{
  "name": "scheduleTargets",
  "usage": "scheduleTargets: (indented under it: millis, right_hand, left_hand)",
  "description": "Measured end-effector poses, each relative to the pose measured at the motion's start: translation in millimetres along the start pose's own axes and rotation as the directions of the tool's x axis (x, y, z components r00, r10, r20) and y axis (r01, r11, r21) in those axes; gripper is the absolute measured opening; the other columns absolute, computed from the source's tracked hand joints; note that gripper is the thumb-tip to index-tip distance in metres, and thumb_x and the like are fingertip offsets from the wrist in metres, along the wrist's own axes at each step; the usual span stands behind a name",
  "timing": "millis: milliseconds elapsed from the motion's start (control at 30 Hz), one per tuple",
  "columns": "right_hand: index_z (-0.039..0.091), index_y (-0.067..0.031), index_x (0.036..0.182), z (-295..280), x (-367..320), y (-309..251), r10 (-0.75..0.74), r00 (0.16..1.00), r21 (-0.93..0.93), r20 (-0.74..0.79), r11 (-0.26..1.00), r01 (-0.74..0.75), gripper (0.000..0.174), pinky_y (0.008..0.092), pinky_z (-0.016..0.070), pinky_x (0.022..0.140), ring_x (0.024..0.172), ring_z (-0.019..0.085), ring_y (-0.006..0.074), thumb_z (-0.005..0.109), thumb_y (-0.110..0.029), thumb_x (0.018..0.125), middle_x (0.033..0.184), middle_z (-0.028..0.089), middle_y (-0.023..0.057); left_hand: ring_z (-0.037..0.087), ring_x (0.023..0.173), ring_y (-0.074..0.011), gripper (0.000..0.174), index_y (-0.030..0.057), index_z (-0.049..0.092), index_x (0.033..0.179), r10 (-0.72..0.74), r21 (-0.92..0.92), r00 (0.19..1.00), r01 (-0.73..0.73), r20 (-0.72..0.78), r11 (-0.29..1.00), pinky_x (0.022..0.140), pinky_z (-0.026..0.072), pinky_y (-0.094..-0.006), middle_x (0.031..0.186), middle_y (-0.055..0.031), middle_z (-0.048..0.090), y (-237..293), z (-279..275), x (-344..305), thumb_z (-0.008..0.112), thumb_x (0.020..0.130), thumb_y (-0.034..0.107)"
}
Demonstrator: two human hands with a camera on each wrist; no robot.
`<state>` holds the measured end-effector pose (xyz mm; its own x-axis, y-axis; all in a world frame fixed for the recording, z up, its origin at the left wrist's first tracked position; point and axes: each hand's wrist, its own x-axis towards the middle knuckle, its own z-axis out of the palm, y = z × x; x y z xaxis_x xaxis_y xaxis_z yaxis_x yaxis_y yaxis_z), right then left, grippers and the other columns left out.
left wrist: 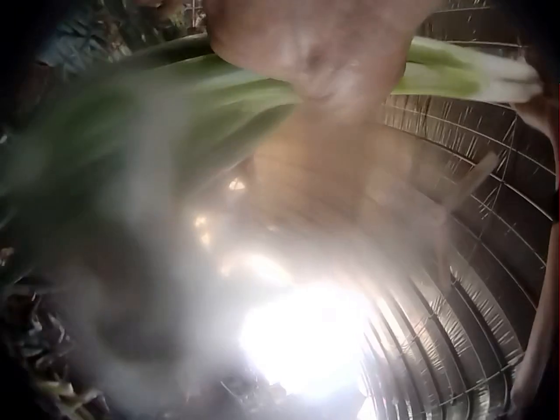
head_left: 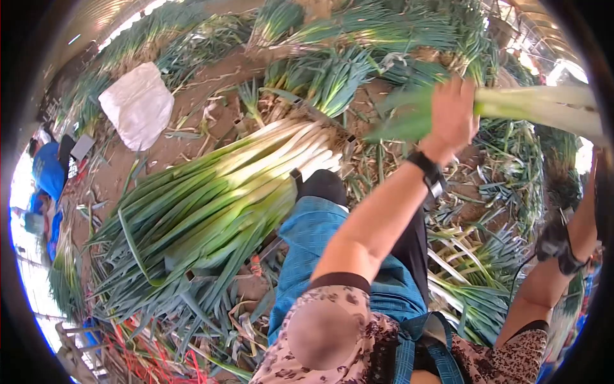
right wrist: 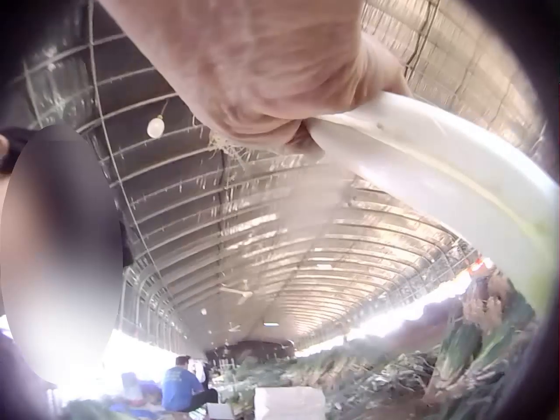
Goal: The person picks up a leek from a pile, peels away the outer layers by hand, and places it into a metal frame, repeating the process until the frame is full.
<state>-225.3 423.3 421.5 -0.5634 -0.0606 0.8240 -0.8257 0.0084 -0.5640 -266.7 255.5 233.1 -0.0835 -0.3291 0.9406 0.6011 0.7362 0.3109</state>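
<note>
Green-white, one leek (head_left: 537,105) I watch: left hand (head_left: 453,118) grips its leaves (head_left: 406,114), right hand (right wrist: 271,70) its pale end (right wrist: 420,144); one pile (head_left: 233,169) near left, one sack (head_left: 137,105) far left

The leek (head_left: 537,105) crosses the space ahead and to the right, above the ground (head_left: 115,169), with the left grip (head_left: 451,118) around its leafy part and the right grip (right wrist: 280,79) at its stem end. Left of the knees (head_left: 323,185) lies a pile (head_left: 211,192), leaves pointing left and toward the body, stem ends away from it. A bunch (head_left: 342,77) lies just behind those stem ends; further back lie more bunches (head_left: 396,29). A sack (head_left: 137,105) lies beyond the pile, to the left. Strings (head_left: 153,352) lie near left. Right of the knees lie loose leeks (head_left: 473,281). A roof (right wrist: 262,227) spans overhead.
</note>
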Motion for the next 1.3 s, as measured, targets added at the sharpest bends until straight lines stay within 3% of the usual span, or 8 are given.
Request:
scheduleTargets:
  millis: [133,167,333,567,867,1067,1133,1300]
  right_hand:
    - [0.059,0.0004,0.116,28,-1,21,0.147,0.989,0.466,-0.012,0.876,-0.124,0.035,0.0338,0.0486,0.092,0.099,0.061,0.0199,0.062,-0.022,0.089,0.106,0.066,0.011]
    - [0.058,0.0008,0.117,37,0,33,0.197,0.98,0.587,0.019,0.791,-0.17,0.036,0.0345,0.0487,0.092,0.1,0.061,0.0204,0.063,-0.022,0.089,0.107,0.065,0.0113]
    - [0.053,0.0024,0.119,176,-47,118,0.568,0.758,0.841,0.32,0.199,-0.504,0.041,0.0381,0.0488,0.095,0.105,0.059,0.0231,0.067,-0.022,0.088,0.111,0.063,0.0129]
    - [0.048,-0.0035,0.118,392,-168,224,0.586,0.26,0.471,0.767,-0.24,-0.849,0.043,0.0379,0.0477,0.1,0.106,0.059,0.0256,0.071,-0.015,0.084,0.118,0.061,0.0144]
    - [0.051,-0.0011,0.113,438,-287,353,0.537,-0.347,-0.12,0.769,-0.412,-0.903,0.047,0.0424,0.0596,0.071,0.091,0.067,0.0282,0.061,-0.042,0.092,0.101,0.06,0.0177]
    - [0.063,0.0004,0.081,399,-248,333,0.762,-0.244,-0.628,0.6,0.26,-0.734,0.043,0.0384,0.0574,0.059,0.073,0.07,0.0289,0.06,-0.041,0.091,0.062,0.065,0.012]
    - [0.065,-0.0044,0.087,396,-249,336,0.51,0.356,-0.45,0.783,0.86,-0.242,0.025,0.0425,0.0567,0.069,0.075,0.069,0.0332,0.062,-0.029,0.09,0.069,0.067,0.0098]
    - [0.062,-0.009,0.103,432,-254,345,-0.138,0.624,-0.003,0.769,0.976,0.22,0.024,0.0434,0.0412,0.103,0.117,0.05,0.0272,0.067,-0.004,0.079,0.115,0.061,0.0065]
  left_hand:
    - [0.054,0.071,-0.03,0.024,0.0058,0.051,0.09,0.31,0.363,0.919,-0.382,0.243,0.85,0.067,0.0417,-0.0411,0.073,-0.0108,0.052,-38,-95,105,0.059,0.068,0.001]
    - [0.053,0.073,-0.0208,0.015,0.0123,0.056,0.105,0.277,0.567,0.902,-0.425,0.331,0.706,0.061,0.045,-0.0349,0.083,-0.0097,0.054,-43,-123,132,0.052,0.091,0.011]
    - [0.058,0.082,-0.0291,0.041,0.0081,0.054,0.097,0.082,0.693,0.726,-0.679,0.683,0.242,0.069,0.0458,-0.0421,0.088,-0.0103,0.058,-59,-285,152,0.075,0.062,0.008]
    - [0.059,0.084,-0.0295,0.03,0.0082,0.053,0.104,-0.722,0.846,0.58,-0.533,0.377,0.013,0.076,0.0453,-0.041,0.086,-0.0113,0.057,-127,-400,16,0.064,0.076,0.012]
    - [0.06,0.099,-0.0396,0.044,0.0038,0.057,0.118,-0.95,0.955,0.1,-0.08,0.294,0.287,0.084,0.0471,-0.0474,0.106,-0.0209,0.064,-209,-421,-16,0.061,0.089,0.036]
    - [0.061,0.094,-0.0407,0.034,0.0037,0.061,0.108,-0.964,0.966,-0.094,-0.049,0.25,0.255,0.079,0.0477,-0.0476,0.1,-0.0221,0.064,-235,-420,1,0.064,0.088,0.031]
    - [0.061,0.094,-0.0407,0.032,0.0032,0.062,0.105,-0.948,0.961,-0.169,-0.026,0.268,0.276,0.079,0.0473,-0.0472,0.101,-0.0219,0.064,-237,-417,10,0.065,0.087,0.03]
    - [0.06,0.089,-0.0419,0.031,0.0018,0.063,0.099,-0.889,0.906,0.183,-0.022,0.419,0.422,0.075,0.0468,-0.0471,0.094,-0.0227,0.064,-220,-402,18,0.068,0.085,0.028]
